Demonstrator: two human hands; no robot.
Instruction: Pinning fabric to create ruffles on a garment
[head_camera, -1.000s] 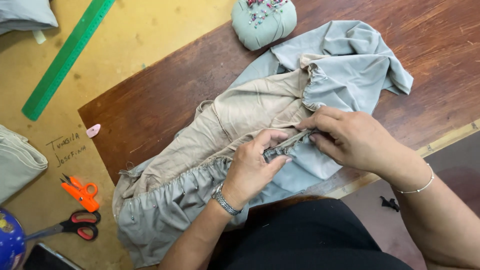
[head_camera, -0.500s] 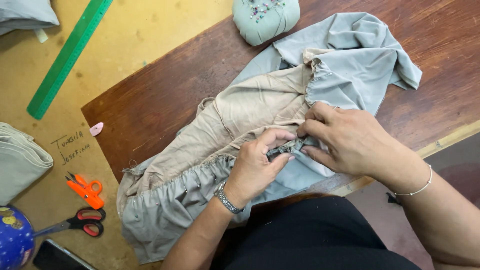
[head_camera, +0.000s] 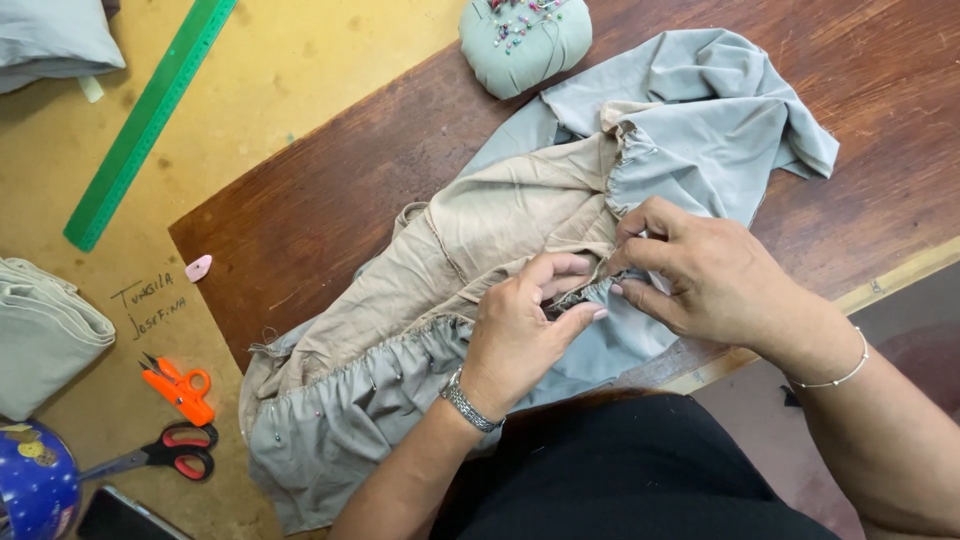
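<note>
left hand (head_camera: 525, 335) and right hand (head_camera: 700, 275) pinching gathered grey-beige garment (head_camera: 480, 235), pincushion (head_camera: 525, 40) nearby

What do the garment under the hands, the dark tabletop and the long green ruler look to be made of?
Garment: thin woven cloth, matte, grey-green over beige; it gathers and creases softly where the left hand and right hand pinch it.
Tabletop: dark reddish wood, worn, with visible grain and scratches.
Ruler: probably plastic, flat and evenly green; painted metal cannot be ruled out.
</note>
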